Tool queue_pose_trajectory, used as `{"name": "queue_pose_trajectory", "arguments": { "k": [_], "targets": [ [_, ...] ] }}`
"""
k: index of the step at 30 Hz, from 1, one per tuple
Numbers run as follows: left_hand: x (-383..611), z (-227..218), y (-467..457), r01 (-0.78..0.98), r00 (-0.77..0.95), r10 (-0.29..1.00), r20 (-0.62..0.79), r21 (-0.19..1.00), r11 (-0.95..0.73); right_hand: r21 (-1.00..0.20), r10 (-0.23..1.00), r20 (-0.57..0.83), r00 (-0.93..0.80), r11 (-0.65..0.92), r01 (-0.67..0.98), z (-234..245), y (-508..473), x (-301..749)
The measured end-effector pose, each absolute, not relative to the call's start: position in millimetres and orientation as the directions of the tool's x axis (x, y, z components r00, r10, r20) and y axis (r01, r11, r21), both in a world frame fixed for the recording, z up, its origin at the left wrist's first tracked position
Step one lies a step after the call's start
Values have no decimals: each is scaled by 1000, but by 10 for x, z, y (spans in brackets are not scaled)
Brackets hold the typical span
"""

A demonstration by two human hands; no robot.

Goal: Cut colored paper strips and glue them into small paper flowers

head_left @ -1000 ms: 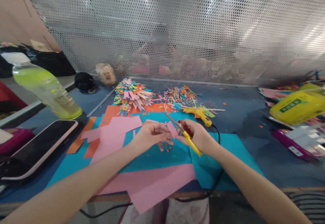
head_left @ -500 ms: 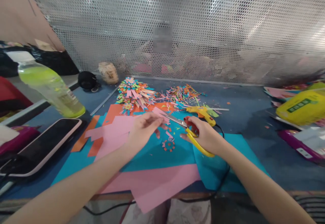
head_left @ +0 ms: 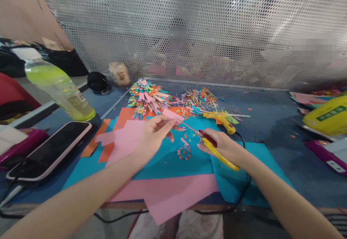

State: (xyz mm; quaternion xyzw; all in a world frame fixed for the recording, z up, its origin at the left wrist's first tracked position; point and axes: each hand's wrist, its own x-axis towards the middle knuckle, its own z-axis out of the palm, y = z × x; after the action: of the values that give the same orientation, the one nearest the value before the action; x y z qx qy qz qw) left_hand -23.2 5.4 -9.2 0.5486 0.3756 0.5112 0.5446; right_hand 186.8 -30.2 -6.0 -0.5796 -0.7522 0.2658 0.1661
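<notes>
My left hand (head_left: 153, 132) pinches a small pink paper piece (head_left: 172, 115) above the teal sheet (head_left: 173, 157). My right hand (head_left: 220, 145) grips yellow-handled scissors (head_left: 208, 143), whose blades point toward the pink piece and nearly touch it. Below the hands, a little ring of orange paper bits (head_left: 184, 153) and a small pink scrap lie on the teal sheet. Pink sheets (head_left: 173, 193) overlap at the table's near edge.
A yellow glue gun (head_left: 220, 118) with a black cord lies behind my right hand. Paper flowers (head_left: 146, 96) and cut scraps (head_left: 199, 97) sit further back. A green bottle (head_left: 58, 89) and a phone (head_left: 51, 148) stand left. A perforated metal screen (head_left: 189, 29) backs the table.
My left hand lifted the pink piece up and away from the scissors. The right hand drew the scissors slightly rightward and lower. A small cut scrap now lies on the teal sheet.
</notes>
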Motion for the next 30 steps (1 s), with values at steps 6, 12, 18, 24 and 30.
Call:
{"name": "queue_pose_trajectory", "arguments": {
  "k": [6, 12, 18, 24, 30],
  "targets": [
    [-222, -96, 65, -145, 218, 967, 132, 984, -101, -598, 962, -36, -271, 197, 777, -55, -293, 1887],
    [-217, -101, 73, -133, 220, 968, 121, 987, -94, -581, 958, -46, -282, 204, 788, -71, -291, 1906],
    [-212, -111, 73, -138, 225, 966, 129, 985, -100, -565, 958, -66, -280, 196, 801, -61, -295, 1913],
    [-212, -124, 81, -152, 236, 961, 142, 982, -108, -563, 959, -77, -273, 184, 806, -47, -291, 1905],
    [-218, -136, 82, -164, 232, 962, 145, 980, -109, -553, 956, -70, -285, 201, 809, -55, -292, 1910]
  ]
}}
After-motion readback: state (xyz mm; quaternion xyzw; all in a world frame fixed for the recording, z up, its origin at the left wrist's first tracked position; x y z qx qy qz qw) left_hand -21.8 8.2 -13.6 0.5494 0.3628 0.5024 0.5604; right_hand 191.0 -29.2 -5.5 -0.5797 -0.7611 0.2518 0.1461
